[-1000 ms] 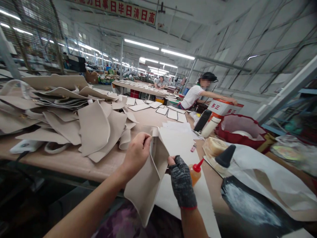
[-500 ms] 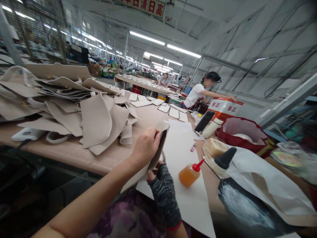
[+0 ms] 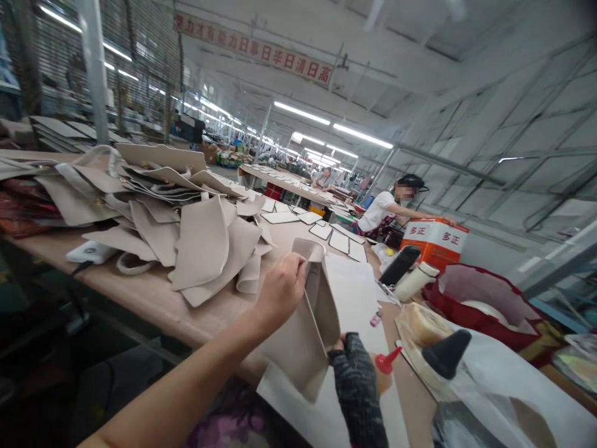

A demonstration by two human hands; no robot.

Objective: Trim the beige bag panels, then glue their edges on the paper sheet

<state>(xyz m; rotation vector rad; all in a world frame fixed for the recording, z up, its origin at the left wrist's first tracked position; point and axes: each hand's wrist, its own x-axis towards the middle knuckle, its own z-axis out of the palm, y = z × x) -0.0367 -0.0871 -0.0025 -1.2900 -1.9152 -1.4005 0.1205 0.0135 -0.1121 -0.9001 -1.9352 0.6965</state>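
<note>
A beige bag piece [image 3: 296,348], folded with its two layers spread apart like an open pocket, is held up over the front of the table. My left hand [image 3: 283,286], bare, is closed on its upper edge. My right hand [image 3: 355,379], in a dark grey fingerless glove, pinches its right edge lower down; part of the fingers is hidden. Just right of the glove stands a glue bottle [image 3: 385,381] with a red nozzle, partly covered by my right hand. A large white sheet [image 3: 349,292] lies beneath on the table.
Beige bag pieces [image 3: 200,242] are heaped on the left, beside a white device [image 3: 92,251]. On the right are a black bottle [image 3: 400,266], a cream flask [image 3: 416,281], a tape roll [image 3: 422,325] and a red bag [image 3: 485,298]. A co-worker [image 3: 389,208] touches an orange box [image 3: 436,239].
The bag piece has turned and its layers have spread, showing the inside. My right hand has shifted right, over part of the glue bottle. The view has swung slightly left and up.
</note>
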